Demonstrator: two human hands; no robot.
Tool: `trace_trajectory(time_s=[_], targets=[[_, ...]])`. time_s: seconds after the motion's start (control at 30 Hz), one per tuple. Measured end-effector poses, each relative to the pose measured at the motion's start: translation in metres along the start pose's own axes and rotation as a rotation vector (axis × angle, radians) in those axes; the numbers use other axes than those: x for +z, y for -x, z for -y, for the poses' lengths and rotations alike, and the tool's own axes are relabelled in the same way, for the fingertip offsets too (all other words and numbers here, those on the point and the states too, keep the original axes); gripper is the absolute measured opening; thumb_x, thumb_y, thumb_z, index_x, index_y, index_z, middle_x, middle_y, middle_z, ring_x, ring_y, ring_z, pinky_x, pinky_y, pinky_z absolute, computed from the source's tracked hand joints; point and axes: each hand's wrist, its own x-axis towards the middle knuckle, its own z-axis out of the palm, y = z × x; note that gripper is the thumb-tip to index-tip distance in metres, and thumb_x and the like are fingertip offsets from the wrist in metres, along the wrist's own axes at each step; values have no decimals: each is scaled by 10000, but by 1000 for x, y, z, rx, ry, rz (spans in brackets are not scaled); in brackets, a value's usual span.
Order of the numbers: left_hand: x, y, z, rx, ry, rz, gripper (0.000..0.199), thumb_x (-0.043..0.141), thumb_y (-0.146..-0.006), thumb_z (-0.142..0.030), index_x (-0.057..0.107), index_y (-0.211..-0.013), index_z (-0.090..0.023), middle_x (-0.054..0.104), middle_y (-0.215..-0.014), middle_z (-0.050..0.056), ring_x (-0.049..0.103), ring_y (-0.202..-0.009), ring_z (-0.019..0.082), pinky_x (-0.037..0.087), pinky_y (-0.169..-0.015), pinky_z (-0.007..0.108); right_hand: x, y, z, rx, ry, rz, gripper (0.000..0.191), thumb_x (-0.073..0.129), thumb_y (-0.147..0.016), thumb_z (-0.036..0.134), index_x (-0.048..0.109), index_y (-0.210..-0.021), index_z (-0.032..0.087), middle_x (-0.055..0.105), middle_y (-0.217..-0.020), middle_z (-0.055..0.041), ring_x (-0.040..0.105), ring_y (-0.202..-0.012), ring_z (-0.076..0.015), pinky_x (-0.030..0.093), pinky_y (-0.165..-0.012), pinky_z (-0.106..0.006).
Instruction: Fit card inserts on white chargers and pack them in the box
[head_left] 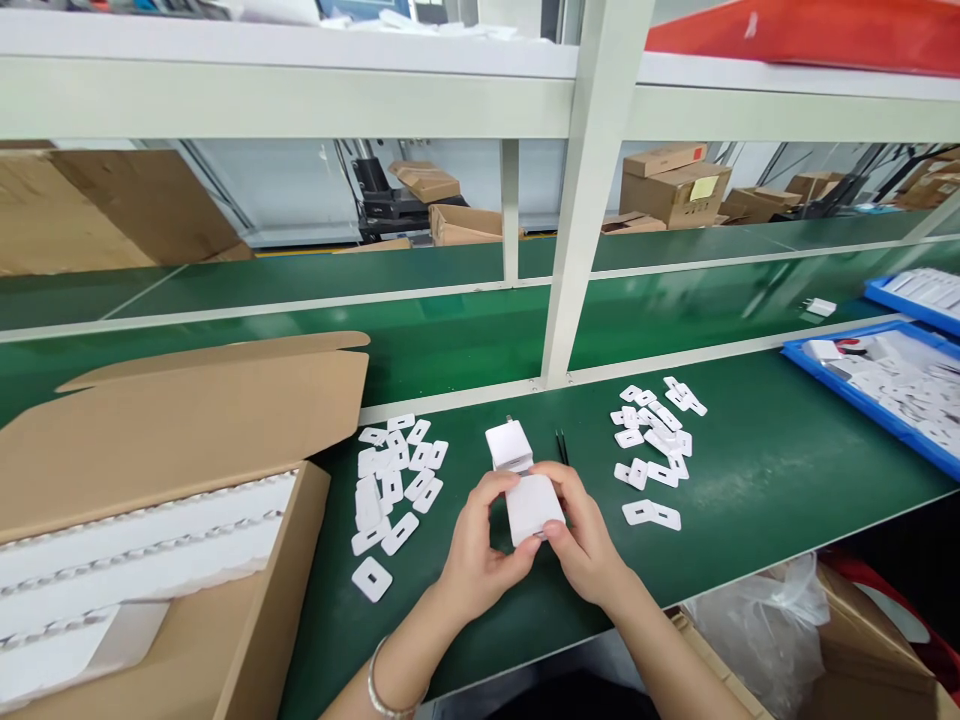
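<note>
A white, square-faced block (533,508) is held between my left hand (480,545) and my right hand (585,535), with fingers of both on its edges. Just beyond it on the green table (750,460) lies another white block (509,444) with a small metal part at its far end. Dark tweezers (562,447) rest right of that block. Small white plates with a slot form one loose group (400,533) left of my hands and a second group (663,474) to the right.
An open cardboard box (281,590) with white packaging stands at the left. Blue trays (892,425) of white parts are at the right. A pale post (581,200) rises behind the tweezers. Below the right table edge is a plastic bag (769,625).
</note>
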Motion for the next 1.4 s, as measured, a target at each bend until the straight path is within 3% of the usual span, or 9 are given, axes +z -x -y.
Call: trace_trajectory(time_s=[0.13, 0.23, 0.37, 0.57, 0.83, 1.03, 1.17, 1.27, 1.4], targets=[[-8, -16, 4, -25, -175, -117, 447, 682, -980, -393, 509, -1370, -260, 600, -1260, 109, 602, -1195, 275, 527, -1004, 443, -17, -33, 18, -81, 174, 3, 691, 256, -1066, 688, 395, -1601, 274, 597, -1281, -117, 609, -1055, -242, 544, -935, -415], [-16, -31, 9, -118, -289, -154, 440, 675, -975, -369, 520, -1370, -255, 575, -1307, 122, 540, -1286, 304, 466, -1085, 494, -28, -62, 24, 5, 203, -52, 704, 154, -1075, 674, 435, -1590, 285, 597, -1281, -114, 599, -1048, -234, 529, -973, -424], [-22, -44, 23, -214, -360, -94, 430, 683, -960, -368, 547, -1355, -265, 604, -1315, 114, 536, -1285, 313, 426, -1103, 511, -29, -85, 25, 170, 193, -92, 662, 212, -1080, 665, 557, -1464, 252, 623, -1330, -109, 606, -1154, -235, 502, -1035, -413], [-21, -46, 34, -228, -372, 11, 410, 690, -957, -372, 563, -1331, -262, 649, -1284, 96, 588, -1232, 301, 413, -1107, 503, -25, -88, 30, 243, 226, -24, 601, 273, -1080, 650, 586, -1383, 237, 628, -1400, -91, 624, -1235, -227, 466, -1078, -387], [-15, -23, 59, -408, -231, 163, 1059, 860, -783, -324, 196, -1601, -212, 484, -1524, 194, 501, -1435, 360, 423, -1174, 539, -33, -100, 47, 420, 563, 155, 680, 317, -1059, 683, 606, -1362, 147, 701, -1289, -186, 682, -1158, -340, 497, -929, -409], [-5, -11, 79, -379, -417, 296, 659, 778, -824, -224, 477, -1409, -185, 652, -1334, 157, 635, -1249, 380, 523, -1017, 551, 2, -125, 69, 425, 867, 240, 694, 470, -992, 719, 668, -1163, 76, 754, -1032, -266, 738, -1010, -394, 537, -846, -443], [-2, -13, 76, -346, -509, 303, 401, 742, -844, -206, 588, -1213, -175, 711, -1143, 130, 660, -1127, 387, 539, -942, 541, 18, -124, 66, 420, 962, 281, 478, 661, -962, 443, 628, -1235, 52, 752, -1068, -266, 744, -1051, -380, 550, -844, -408], [-1, -8, 66, -367, -590, 256, 345, 709, -871, -231, 571, -1181, -169, 698, -1062, 125, 665, -1037, 402, 539, -888, 574, 8, -108, 59, 382, 897, 252, 496, 686, -930, 336, 583, -1332, 65, 740, -1159, -253, 740, -1068, -372, 553, -864, -410], [1, 4, 47, -331, -642, 242, 411, 561, -888, -79, 514, -1281, -190, 611, -1204, 121, 679, -1026, 327, 582, -855, 489, -19, -71, 41, 337, 634, 190, 715, 733, -882, 336, 472, -1519, 140, 667, -1390, -191, 688, -1221, -357, 547, -981, -445]])
